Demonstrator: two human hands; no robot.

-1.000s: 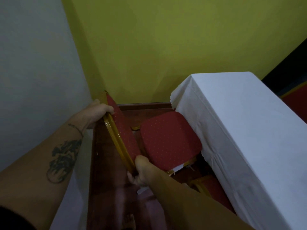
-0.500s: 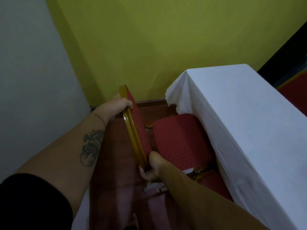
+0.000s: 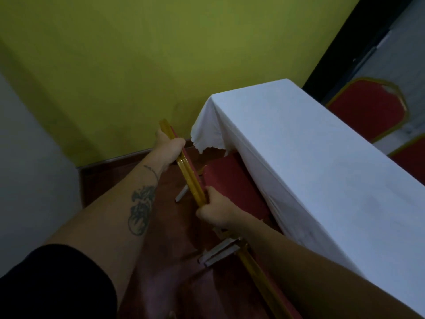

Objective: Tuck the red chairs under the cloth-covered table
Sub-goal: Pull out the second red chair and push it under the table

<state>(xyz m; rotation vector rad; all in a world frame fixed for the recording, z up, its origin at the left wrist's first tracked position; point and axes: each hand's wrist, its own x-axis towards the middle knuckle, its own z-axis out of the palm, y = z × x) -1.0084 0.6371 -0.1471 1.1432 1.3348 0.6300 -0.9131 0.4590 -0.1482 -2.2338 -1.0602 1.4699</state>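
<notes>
Beside the white cloth-covered table (image 3: 310, 162), the red padded chair with a gold frame (image 3: 232, 180) sits partly under the cloth edge; left hand (image 3: 169, 146) and right hand (image 3: 215, 209) both clasp its backrest rail, bare floor (image 3: 165, 238) behind.

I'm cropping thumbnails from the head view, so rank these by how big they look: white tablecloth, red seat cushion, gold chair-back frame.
1. white tablecloth
2. red seat cushion, partly hidden under the cloth
3. gold chair-back frame, seen edge-on, so it looks thin
</notes>
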